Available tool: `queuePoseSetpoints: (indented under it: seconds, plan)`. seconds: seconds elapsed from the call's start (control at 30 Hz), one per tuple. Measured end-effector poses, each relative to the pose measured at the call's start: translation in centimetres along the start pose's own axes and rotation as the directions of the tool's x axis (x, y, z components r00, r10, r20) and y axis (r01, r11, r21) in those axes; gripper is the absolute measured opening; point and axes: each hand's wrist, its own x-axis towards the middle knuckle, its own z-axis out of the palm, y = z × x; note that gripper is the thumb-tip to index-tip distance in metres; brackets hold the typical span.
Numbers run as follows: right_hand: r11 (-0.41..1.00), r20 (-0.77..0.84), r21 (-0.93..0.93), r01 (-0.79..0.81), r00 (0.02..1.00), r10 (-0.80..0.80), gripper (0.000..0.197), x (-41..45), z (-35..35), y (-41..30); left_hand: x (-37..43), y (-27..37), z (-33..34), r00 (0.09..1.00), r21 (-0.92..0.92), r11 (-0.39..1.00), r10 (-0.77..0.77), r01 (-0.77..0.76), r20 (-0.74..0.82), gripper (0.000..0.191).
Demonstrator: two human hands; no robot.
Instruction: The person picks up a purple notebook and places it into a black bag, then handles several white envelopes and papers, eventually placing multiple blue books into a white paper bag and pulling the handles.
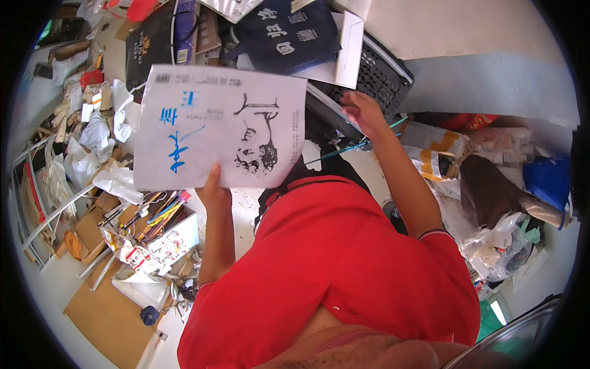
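My left hand [213,187] grips the near edge of a sketch paper pad [221,133], thumb on top of the cover. The cover bears a black line drawing of a figure, blue handwriting and small print. My right hand [364,113] is slightly blurred, its fingers loosely bent and nothing visible in them. It hovers by the metal-edged rim of a black perforated crate or case [382,69]; whether it touches the rim I cannot tell. On that case lie a dark blue cloth bag [286,41] with white writing and a flat white box [349,50].
A black paper bag [150,50] stands behind the pad. To the left, a box of pens and brushes [161,217] sits among crumpled papers [97,133] and a metal rack [60,207]. Taped packages [433,138] and plastic bags [488,244] crowd the right. A brown board [110,318] lies lower left.
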Motion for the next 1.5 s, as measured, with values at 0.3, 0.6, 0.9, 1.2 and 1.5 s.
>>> queuePoseSetpoints:
  seconds: [0.3,0.6,0.9,1.2,1.5]
  plan:
    - [0.83,-0.018,0.545,-0.12,0.988,0.155,0.021,10.2,12.0,-3.4,-3.9,-0.8,-4.0,0.958,-0.035,0.998,-0.06,0.052,-0.279,0.056]
    - [0.944,-0.111,0.329,0.008,0.993,0.031,0.014,5.9,11.5,-6.2,-3.6,-1.8,-5.1,0.945,-0.094,0.995,-0.073,0.045,-0.319,0.054]
    - [0.933,0.442,0.345,0.105,0.858,-0.261,0.038,8.5,9.9,-12.2,-1.5,-1.8,-4.4,0.973,-0.033,0.997,-0.079,0.074,-0.215,0.056]
    - [-0.007,0.07,-0.997,0.073,0.924,-0.376,0.043,15.0,3.2,-8.4,-1.6,-2.1,-4.7,0.964,-0.03,0.993,-0.116,0.112,-0.241,0.053]
    - [0.293,-0.506,-0.86,-0.419,0.78,-0.369,0.094,12.9,3.7,-8.2,-2.0,-2.8,-5.2,0.938,-0.08,0.986,-0.164,0.147,-0.306,0.052]
